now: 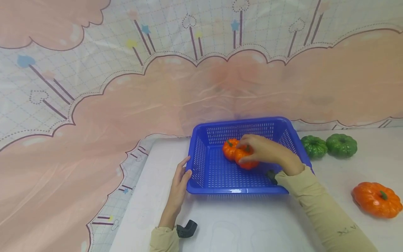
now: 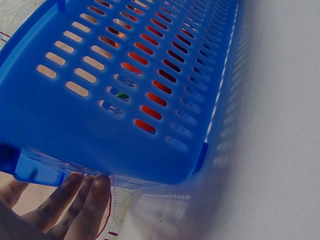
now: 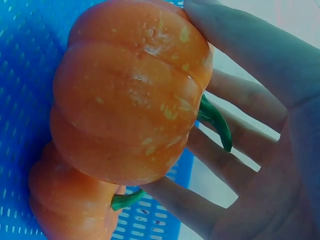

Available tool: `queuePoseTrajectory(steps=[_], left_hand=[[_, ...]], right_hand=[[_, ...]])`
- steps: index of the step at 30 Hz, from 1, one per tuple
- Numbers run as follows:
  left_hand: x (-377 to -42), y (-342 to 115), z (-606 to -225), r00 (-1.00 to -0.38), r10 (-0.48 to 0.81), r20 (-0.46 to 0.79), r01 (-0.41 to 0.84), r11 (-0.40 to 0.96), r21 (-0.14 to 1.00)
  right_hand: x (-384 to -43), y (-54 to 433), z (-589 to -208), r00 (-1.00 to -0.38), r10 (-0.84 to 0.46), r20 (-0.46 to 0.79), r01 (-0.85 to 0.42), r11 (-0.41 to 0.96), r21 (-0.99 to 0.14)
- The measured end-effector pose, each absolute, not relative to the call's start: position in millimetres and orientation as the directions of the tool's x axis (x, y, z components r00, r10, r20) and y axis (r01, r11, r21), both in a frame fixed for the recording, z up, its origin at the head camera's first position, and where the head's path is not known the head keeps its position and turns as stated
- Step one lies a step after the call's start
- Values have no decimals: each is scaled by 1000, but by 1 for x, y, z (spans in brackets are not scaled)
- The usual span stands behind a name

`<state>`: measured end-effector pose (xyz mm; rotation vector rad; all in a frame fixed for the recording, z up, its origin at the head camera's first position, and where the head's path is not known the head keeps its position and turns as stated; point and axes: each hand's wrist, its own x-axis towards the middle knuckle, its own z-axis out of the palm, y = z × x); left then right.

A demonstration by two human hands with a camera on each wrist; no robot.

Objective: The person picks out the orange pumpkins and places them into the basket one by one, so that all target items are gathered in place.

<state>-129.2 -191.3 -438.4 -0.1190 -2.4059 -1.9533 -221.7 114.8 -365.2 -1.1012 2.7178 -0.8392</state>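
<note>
A blue perforated plastic basket (image 1: pixel 237 190) stands on the white table. Inside it, my right hand (image 1: pixel 262 148) holds a small orange pumpkin (image 1: pixel 247 162) with a green stem, thumb and fingers spread around its sides. In the right wrist view that pumpkin (image 3: pixel 130 95) fills the space before the fingers. A second small orange pumpkin (image 1: pixel 230 148) sits against it in the basket, and its green stem shows in the right wrist view. Against the basket's left outer side, my left hand (image 1: pixel 179 182) rests with fairly straight fingers; the left wrist view shows its fingertips (image 2: pixel 100 187) touching below the rim.
Two green pumpkins (image 1: pixel 341 145) stand right of the basket, side by side. Nearer on the right lies a larger orange pumpkin (image 1: pixel 377 199). A black curved object (image 1: pixel 187 229) is beside the left sleeve. Patterned cloth (image 1: pixel 157 94) hangs behind and left of the table.
</note>
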Motion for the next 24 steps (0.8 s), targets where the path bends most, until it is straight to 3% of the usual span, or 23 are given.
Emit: queuePoseTrajectory(steps=[13, 24], left_hand=[[-131, -191, -438, -995, 40, 90, 96, 197, 976], [-130, -192, -439, -995, 38, 88, 94, 199, 976]], right_hand=[[-224, 106, -368, -736, -674, 60, -611, 625, -486], [-226, 101, -374, -717, -696, 31, -593, 587, -552]])
